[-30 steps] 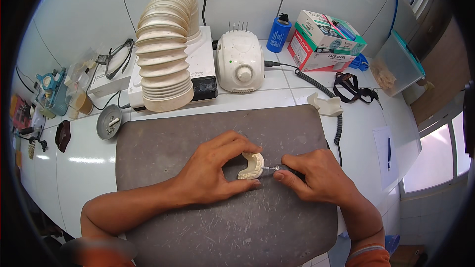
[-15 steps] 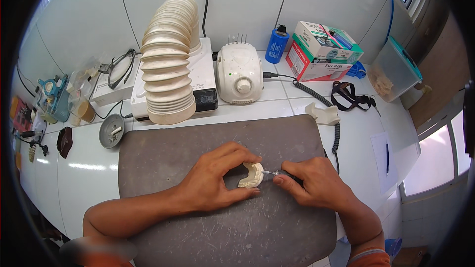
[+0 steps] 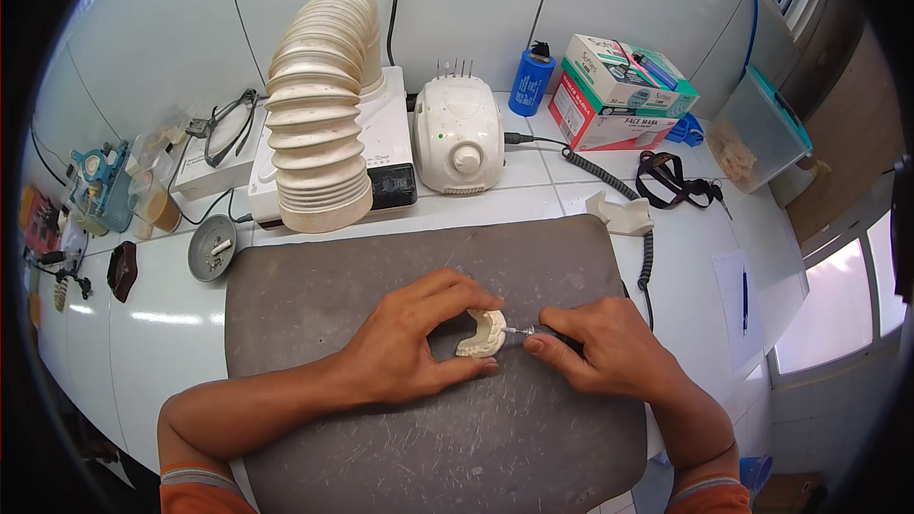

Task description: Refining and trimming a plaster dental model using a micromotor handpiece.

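Note:
A cream horseshoe-shaped dental model (image 3: 486, 335) with teeth along its outer curve is pinched between the thumb and fingers of my left hand (image 3: 414, 333). Its open side faces my palm. My right hand (image 3: 609, 347) grips the dark handpiece (image 3: 560, 333) of a rotary tool. From the handpiece a thin metal shank with a pale bur tip (image 3: 515, 330) points left and meets the model's outer face, or nearly so. Both hands are above the scratched brown mat (image 3: 428, 457).
A white ribbed suction hose (image 3: 319, 124) arches over a white unit behind the mat. Right of it stand a control box (image 3: 460, 138) with a knob, a coiled cord (image 3: 609, 176), a cream handpiece rest (image 3: 621, 215) and stacked boxes (image 3: 619, 95). A grey ashtray (image 3: 212, 249) is at left.
The model and both hands stay almost in place, with the bur still at its outer side. The whole view has shifted slightly, and an orange sleeve shows more clearly at lower left.

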